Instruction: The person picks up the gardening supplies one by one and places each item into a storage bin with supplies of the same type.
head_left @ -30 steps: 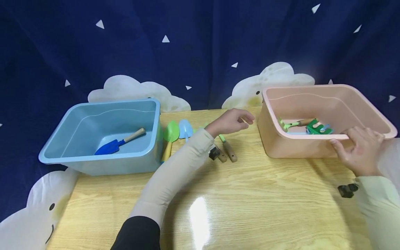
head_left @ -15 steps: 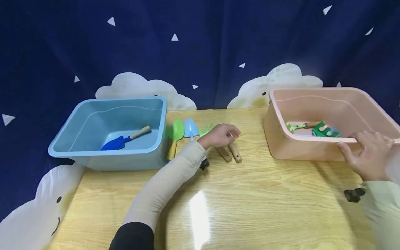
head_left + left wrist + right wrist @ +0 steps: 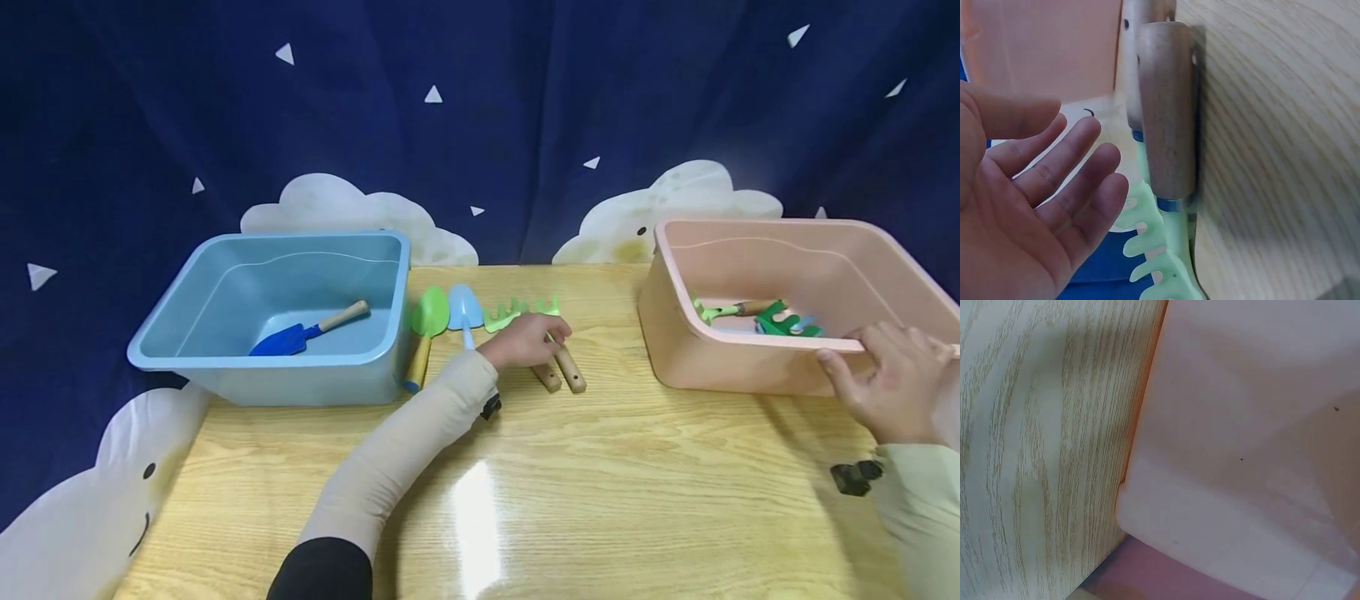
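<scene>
My left hand (image 3: 527, 337) hovers over two light green hand rakes (image 3: 504, 315) with wooden handles (image 3: 572, 369) on the table. In the left wrist view its loosely bent fingers (image 3: 1066, 162) are apart from the nearer wooden handle (image 3: 1169, 112), with nothing held. My right hand (image 3: 892, 375) grips the front rim of the pink bin (image 3: 750, 358), thumb outside and fingers over the edge. Inside that bin lie a light green rake (image 3: 723, 311) with a brown handle and a dark green tool head (image 3: 783, 322). The right wrist view shows the bin's wall (image 3: 1241, 425) but no hand.
A blue bin (image 3: 307, 383) at the left holds a dark blue trowel (image 3: 288, 340) with a wooden handle. Beside it on the wooden table (image 3: 600, 483) lie a green trowel (image 3: 431, 312) with a yellow handle and a light blue trowel (image 3: 465, 308). A navy curtain (image 3: 510, 125) hangs behind.
My left hand has moved left and down from near the pink bin to above the green rakes. The right hand stays on the bin's rim. The head view has shifted slightly.
</scene>
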The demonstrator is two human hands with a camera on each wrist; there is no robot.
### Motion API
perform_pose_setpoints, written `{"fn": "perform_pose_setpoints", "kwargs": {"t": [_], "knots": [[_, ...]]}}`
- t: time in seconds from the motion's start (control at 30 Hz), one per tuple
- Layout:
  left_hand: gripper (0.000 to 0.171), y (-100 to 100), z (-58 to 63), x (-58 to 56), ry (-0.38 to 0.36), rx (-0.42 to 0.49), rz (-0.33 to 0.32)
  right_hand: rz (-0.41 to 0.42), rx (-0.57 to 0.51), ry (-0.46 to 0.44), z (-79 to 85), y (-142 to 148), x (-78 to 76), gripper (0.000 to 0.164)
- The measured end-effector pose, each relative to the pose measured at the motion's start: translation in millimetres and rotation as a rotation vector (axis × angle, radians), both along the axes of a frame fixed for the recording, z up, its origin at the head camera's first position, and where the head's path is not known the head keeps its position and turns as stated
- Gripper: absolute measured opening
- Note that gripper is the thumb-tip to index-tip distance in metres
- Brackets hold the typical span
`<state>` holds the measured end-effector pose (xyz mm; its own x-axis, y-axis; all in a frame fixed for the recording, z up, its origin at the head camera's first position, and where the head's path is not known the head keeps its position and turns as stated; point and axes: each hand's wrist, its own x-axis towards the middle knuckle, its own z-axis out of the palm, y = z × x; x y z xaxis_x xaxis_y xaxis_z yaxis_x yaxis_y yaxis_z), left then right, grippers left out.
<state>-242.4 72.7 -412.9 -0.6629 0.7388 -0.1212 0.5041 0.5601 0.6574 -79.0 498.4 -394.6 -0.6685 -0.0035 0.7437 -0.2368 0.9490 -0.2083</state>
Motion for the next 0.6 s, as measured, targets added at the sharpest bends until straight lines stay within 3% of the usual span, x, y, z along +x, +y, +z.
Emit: {"fn": "perform_pose_setpoints", "kwargs": {"t": [0.4, 0.6], "knots": [[0.040, 5, -14.2, 6.3, 0.096, -0.101, -0.010, -0.005, -0.011, 0.015, -2.0, -1, 0.9, 0.080], [0.038, 6, -15.6, 7.5, 0.147, -0.130, -0.016, -0.007, 0.002, 0.022, -1.7, -1, 0.3, 0.080]]}}
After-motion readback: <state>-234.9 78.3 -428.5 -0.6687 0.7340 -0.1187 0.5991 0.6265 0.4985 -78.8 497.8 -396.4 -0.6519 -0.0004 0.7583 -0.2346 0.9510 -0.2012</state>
